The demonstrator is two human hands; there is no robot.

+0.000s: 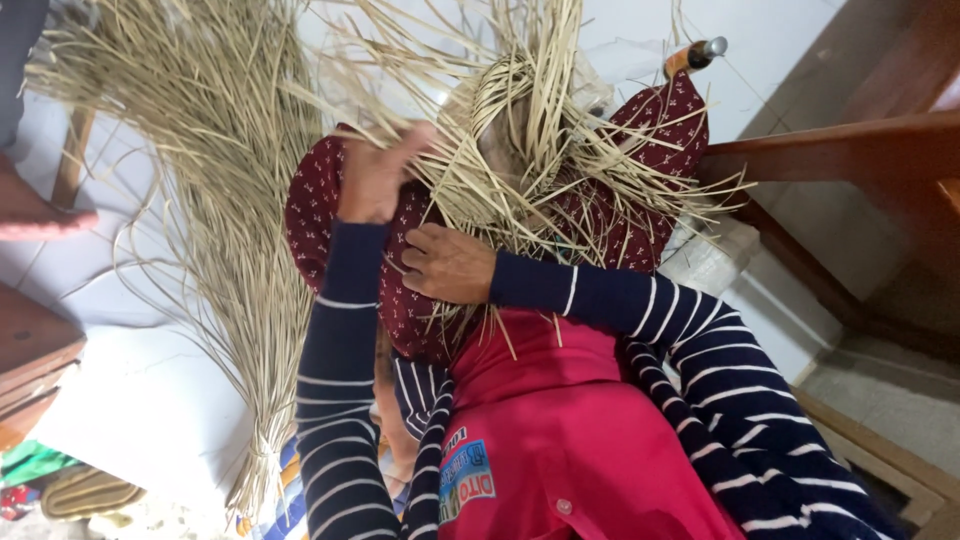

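Note:
A half-woven piece of pale straw (520,140) lies on my lap over a maroon patterned cloth (660,130), with loose strands sticking out all round. My left hand (375,180) is raised at its left edge, fingers closed on a few straw strands (440,150). Just below, my right hand (450,262) presses against the lower edge of the woven piece, its fingers curled into the strands. Both arms are in navy sleeves with white stripes, and a red vest (560,430) covers my front.
A big bundle of loose straw (230,200) lies on the white floor (150,390) to the left. Dark wooden furniture (830,150) stands at the right. An orange-handled tool (693,55) pokes out behind the lap. A sandal (85,492) is at the bottom left.

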